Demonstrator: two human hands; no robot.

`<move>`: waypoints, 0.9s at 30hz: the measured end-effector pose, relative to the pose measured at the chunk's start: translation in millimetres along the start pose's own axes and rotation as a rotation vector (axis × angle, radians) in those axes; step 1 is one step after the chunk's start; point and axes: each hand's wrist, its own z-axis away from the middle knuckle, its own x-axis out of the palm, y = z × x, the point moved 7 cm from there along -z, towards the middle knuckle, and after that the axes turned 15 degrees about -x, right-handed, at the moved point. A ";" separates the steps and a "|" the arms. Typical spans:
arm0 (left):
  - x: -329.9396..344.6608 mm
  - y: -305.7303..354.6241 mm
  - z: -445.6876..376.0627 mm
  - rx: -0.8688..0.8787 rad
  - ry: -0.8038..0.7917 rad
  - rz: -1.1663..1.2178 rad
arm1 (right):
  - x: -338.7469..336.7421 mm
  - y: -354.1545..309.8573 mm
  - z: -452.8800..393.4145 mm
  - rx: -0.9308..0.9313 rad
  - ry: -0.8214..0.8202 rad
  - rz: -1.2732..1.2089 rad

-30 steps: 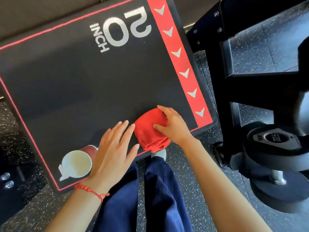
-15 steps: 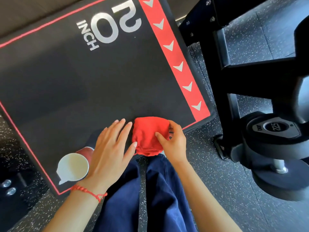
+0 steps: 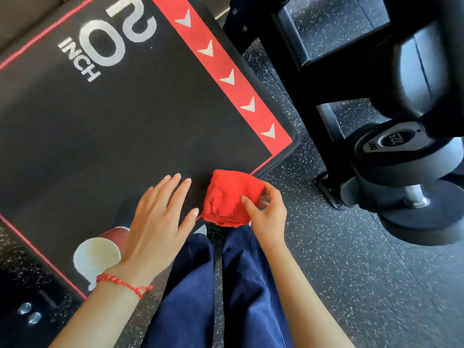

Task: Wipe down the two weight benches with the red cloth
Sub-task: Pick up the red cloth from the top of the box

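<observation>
The folded red cloth (image 3: 229,197) is at the near edge of a black padded box (image 3: 125,116) marked "20 INCH" with a red arrow stripe. My right hand (image 3: 267,212) pinches the cloth from its right side and holds it partly past the box's edge. To the left of the cloth, my left hand (image 3: 158,222) hovers flat over the box with fingers spread and nothing in it; a red bracelet is on its wrist. No weight bench is clearly in view.
A red paper cup (image 3: 98,252) stands on the box's near left corner, under my left wrist. A black dumbbell rack (image 3: 324,79) with a dumbbell (image 3: 401,172) stands to the right. Speckled rubber floor (image 3: 351,272) and my blue-trousered legs (image 3: 218,292) are below.
My right hand has drawn the cloth toward me, from flat on the box to its near edge, and now pinches it partly off the surface. My left hand stayed beside it.
</observation>
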 end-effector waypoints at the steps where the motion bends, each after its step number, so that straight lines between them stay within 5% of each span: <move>1: 1.6 2.0 0.3 0.003 -0.007 -0.003 | -2.0 3.8 1.5 0.031 0.005 -0.026; 27: 4.8 0.8 -2.6 0.016 -0.056 -0.050 | 22.0 19.5 8.6 0.244 0.028 -0.352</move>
